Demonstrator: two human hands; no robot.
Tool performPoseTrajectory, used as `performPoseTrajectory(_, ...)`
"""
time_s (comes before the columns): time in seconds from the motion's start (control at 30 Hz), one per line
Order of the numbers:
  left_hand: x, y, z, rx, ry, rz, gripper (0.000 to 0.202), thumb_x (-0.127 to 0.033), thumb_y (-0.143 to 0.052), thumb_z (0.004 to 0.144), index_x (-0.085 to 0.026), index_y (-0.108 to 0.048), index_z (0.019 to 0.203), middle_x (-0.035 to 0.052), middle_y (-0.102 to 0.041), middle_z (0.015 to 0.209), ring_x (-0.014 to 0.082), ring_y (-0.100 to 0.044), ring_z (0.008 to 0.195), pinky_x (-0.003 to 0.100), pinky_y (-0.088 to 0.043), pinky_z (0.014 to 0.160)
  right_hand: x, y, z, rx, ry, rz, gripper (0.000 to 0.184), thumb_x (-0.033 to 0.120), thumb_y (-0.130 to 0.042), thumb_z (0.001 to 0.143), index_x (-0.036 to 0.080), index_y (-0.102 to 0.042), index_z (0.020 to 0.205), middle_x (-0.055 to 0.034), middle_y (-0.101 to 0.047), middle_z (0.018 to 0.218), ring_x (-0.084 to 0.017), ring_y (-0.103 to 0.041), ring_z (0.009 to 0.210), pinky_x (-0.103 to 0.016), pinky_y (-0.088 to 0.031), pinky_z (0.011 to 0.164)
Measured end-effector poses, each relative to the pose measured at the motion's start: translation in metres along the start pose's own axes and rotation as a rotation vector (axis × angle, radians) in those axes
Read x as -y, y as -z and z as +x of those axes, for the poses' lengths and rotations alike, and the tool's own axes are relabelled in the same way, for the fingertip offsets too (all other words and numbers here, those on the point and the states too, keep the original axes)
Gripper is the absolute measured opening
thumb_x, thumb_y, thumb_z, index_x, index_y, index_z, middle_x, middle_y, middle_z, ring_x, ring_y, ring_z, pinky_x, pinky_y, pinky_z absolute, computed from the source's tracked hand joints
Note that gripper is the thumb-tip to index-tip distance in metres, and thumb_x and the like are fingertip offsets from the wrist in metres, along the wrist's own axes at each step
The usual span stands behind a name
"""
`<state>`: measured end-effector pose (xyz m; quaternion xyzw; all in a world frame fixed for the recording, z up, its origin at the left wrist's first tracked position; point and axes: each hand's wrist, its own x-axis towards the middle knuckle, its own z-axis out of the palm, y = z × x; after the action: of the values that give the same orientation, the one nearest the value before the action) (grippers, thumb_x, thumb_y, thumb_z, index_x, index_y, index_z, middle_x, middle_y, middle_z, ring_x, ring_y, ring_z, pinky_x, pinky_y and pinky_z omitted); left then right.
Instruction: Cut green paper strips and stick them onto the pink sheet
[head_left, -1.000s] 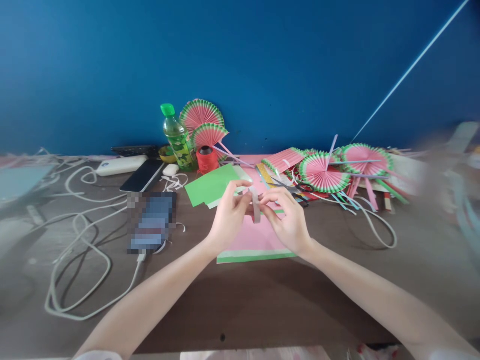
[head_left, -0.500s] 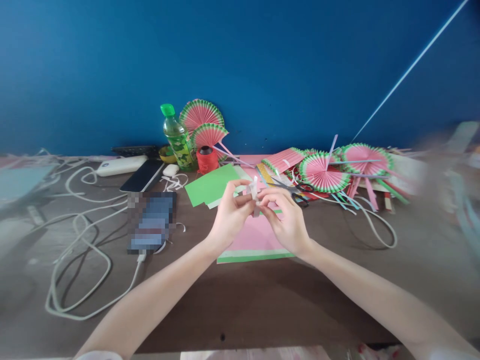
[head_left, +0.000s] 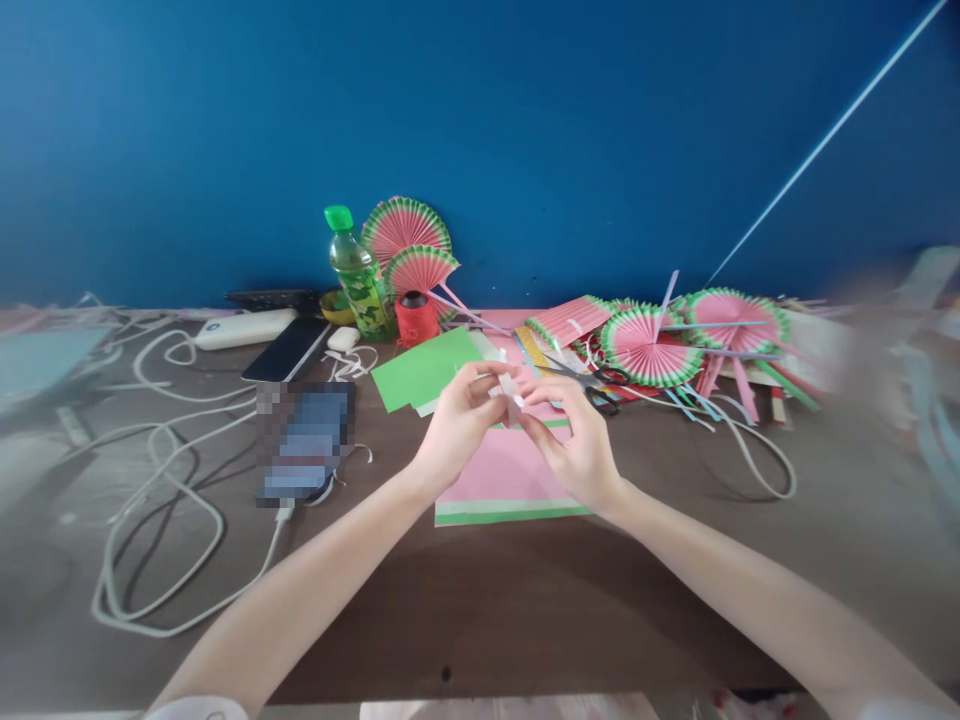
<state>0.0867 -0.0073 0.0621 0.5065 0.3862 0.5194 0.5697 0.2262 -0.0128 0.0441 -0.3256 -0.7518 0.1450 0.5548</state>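
Observation:
Above the middle of the desk, my left hand (head_left: 466, 415) pinches a small pale strip of tape or paper (head_left: 510, 395) between thumb and fingers. My right hand (head_left: 571, 430) is closed on the strip's right side, its thumb and fingertip meeting there. The strip's exact kind is too small to make out. Beneath both hands lies a pink paper sheet with green and white edges (head_left: 506, 470). Green paper (head_left: 427, 368) sits behind my left hand. Black scissors (head_left: 589, 378) lie just beyond my right hand.
Pleated watermelon fans (head_left: 651, 345) are heaped at the back right. A green-capped bottle (head_left: 358, 285) and a red thread spool (head_left: 417, 318) stand by the wall. Left of my hands are a phone (head_left: 311, 440), a white power bank (head_left: 246, 328) and a looped cable (head_left: 217, 530).
The pale strip has tilted and its upper end has shifted slightly left. My right fingers have opened out a little around it. The camera view has shifted slightly.

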Motion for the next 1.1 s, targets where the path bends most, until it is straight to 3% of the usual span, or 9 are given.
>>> performPoseTrajectory(0.13, 0.002, -0.001, -0.001, 0.031, -0.034, -0.025, 0.032, -0.011, -0.056, 0.071, -0.019, -0.045, 0.099, 0.0011, -0.063, 0.081, 0.0085, -0.056, 0.06, 0.028, -0.047, 0.064, -0.003, 0.0, -0.002, -0.009, -0.024, -0.026, 0.014, 0.011, -0.052, 0.081, 0.023, -0.047, 0.087, -0.0027, -0.059, 0.092, -0.016, -0.057, 0.093, -0.031, -0.046, 0.078)
performPoseTrajectory(0.33, 0.006, -0.005, -0.007, 0.024, -0.069, -0.046, 0.047, -0.006, -0.056, 0.07, -0.025, -0.036, 0.108, -0.0001, -0.063, 0.089, 0.0068, -0.056, 0.06, 0.025, -0.046, 0.063, -0.007, -0.001, -0.006, -0.045, -0.055, -0.114, 0.015, 0.012, -0.054, 0.079, 0.024, -0.047, 0.084, 0.0009, -0.058, 0.079, -0.014, -0.058, 0.075, -0.027, -0.048, 0.065)
performPoseTrajectory(0.53, 0.009, -0.007, -0.007, -0.008, -0.094, -0.018, 0.046, -0.006, -0.054, 0.07, -0.026, -0.036, 0.107, -0.0021, -0.061, 0.081, 0.009, -0.058, 0.062, 0.025, -0.046, 0.061, -0.009, -0.007, -0.015, -0.074, -0.116, -0.034, 0.017, 0.012, -0.056, 0.076, 0.023, -0.046, 0.085, -0.0004, -0.056, 0.079, -0.015, -0.059, 0.076, -0.03, -0.05, 0.068)
performPoseTrajectory(0.7, 0.006, -0.003, -0.001, -0.053, -0.024, -0.017, 0.039, -0.008, -0.054, 0.071, -0.023, -0.038, 0.103, 0.003, -0.061, 0.093, 0.0123, -0.062, 0.069, 0.027, -0.047, 0.062, -0.007, -0.009, -0.019, -0.008, -0.076, -0.035, 0.019, 0.008, -0.056, 0.075, 0.023, -0.046, 0.083, -0.0006, -0.057, 0.078, -0.017, -0.059, 0.079, -0.033, -0.049, 0.071)
performPoseTrajectory(0.87, 0.006, 0.001, 0.001, 0.026, -0.015, 0.05, 0.028, -0.012, -0.052, 0.073, -0.019, -0.044, 0.099, 0.0055, -0.059, 0.103, 0.0085, -0.058, 0.065, 0.026, -0.045, 0.063, -0.009, -0.004, -0.012, -0.049, -0.151, 0.054, 0.018, 0.012, -0.056, 0.077, 0.023, -0.045, 0.086, -0.0006, -0.057, 0.081, -0.016, -0.059, 0.08, -0.034, -0.048, 0.072)
performPoseTrajectory(1.1, 0.009, 0.004, 0.001, 0.116, -0.061, 0.025, 0.032, -0.008, -0.053, 0.071, -0.019, -0.046, 0.101, 0.0074, -0.052, 0.121, 0.0066, -0.056, 0.07, 0.024, -0.045, 0.066, -0.008, -0.001, -0.009, -0.055, -0.208, 0.086, 0.017, 0.014, -0.057, 0.078, 0.024, -0.046, 0.087, 0.0004, -0.055, 0.082, -0.015, -0.059, 0.079, -0.032, -0.048, 0.069)
